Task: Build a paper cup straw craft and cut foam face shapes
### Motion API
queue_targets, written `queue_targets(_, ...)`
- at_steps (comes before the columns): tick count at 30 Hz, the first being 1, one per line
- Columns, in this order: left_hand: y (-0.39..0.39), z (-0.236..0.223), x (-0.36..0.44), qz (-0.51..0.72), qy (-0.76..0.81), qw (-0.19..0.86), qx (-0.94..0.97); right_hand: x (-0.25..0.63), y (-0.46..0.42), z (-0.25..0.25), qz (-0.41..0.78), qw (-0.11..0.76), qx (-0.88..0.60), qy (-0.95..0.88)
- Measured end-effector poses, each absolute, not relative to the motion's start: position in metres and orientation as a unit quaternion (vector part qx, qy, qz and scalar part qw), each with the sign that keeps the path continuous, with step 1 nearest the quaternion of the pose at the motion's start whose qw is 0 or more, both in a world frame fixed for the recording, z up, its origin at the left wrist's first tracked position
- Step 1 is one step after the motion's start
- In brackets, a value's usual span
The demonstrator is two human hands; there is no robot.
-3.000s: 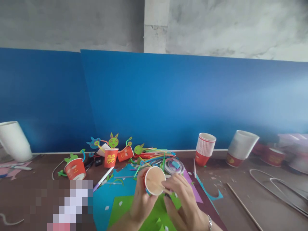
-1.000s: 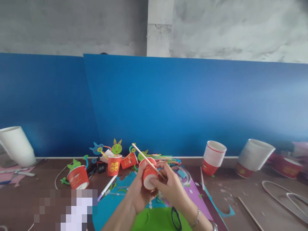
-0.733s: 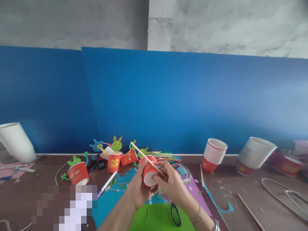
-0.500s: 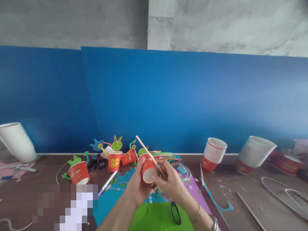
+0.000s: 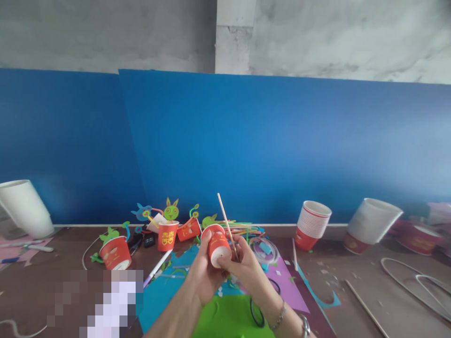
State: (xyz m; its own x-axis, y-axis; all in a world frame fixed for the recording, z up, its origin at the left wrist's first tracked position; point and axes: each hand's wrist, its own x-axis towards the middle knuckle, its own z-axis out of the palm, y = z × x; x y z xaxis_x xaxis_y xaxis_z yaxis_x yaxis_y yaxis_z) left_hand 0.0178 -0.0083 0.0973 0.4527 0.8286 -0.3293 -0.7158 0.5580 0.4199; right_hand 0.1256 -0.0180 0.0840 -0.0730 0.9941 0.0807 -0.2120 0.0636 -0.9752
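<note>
A red paper cup [image 5: 218,245] is gripped by the left hand [image 5: 204,274] — a thin wooden stick [image 5: 227,225] is pinched by the right hand [image 5: 246,270], above the cluttered table [image 5: 352,300].

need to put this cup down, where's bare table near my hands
Bare brown table lies left, between the decorated red cup and the pixelated patch. More lies right, between the cup stack and the loose stick. Around your hands it is crowded with colored paper and straws.

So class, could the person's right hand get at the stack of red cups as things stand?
Probably not at once: the right hand holds a wooden stick against the red cup. The way to the stack of red cups looks free.
</note>
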Motion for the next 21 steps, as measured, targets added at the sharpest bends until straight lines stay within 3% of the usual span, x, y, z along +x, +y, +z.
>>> queue_targets(16,-0.009,0.099,0.016,0.472,0.258,0.833,0.132,0.127,-0.019,0.088,0.550,0.541,-0.372,-0.516)
queue_targets(21,-0.003,0.095,0.011,0.513,0.320,0.759,0.240,0.159,-0.012,0.099,0.490,0.511,-0.474,-0.523)
